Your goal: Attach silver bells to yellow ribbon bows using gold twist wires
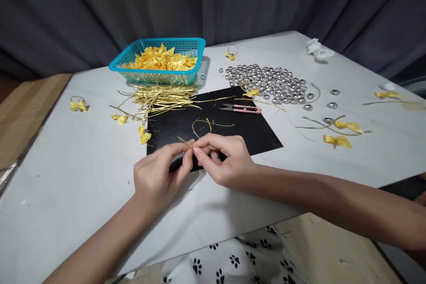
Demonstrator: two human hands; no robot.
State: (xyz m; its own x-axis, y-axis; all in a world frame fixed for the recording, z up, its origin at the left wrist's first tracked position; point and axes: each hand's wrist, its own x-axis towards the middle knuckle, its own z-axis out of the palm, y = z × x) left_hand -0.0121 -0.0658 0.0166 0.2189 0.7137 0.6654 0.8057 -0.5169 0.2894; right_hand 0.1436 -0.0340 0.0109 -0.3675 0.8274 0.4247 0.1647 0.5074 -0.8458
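My left hand (159, 168) and my right hand (226, 157) meet at the front of a black mat (262, 135), fingertips pinched together. Between them is a thin gold cord (184, 141), one end poking out to the upper left. A curved loop of similar cord (196, 125) rises behind my fingers; whether it is the same piece I cannot tell. Farther back on the mat lie pink-handled thread snips (246, 109). A pile of gold cords (163, 97) overlaps the mat's back left corner.
A blue basket (115, 65) of yellow bows stands at the back left. Silver beads (266, 80) are heaped at the back right. Loose yellow bows (337, 141) with cords lie to the right, and more bows (144, 135) at left. Crumpled white tissue (317, 49) sits far right.
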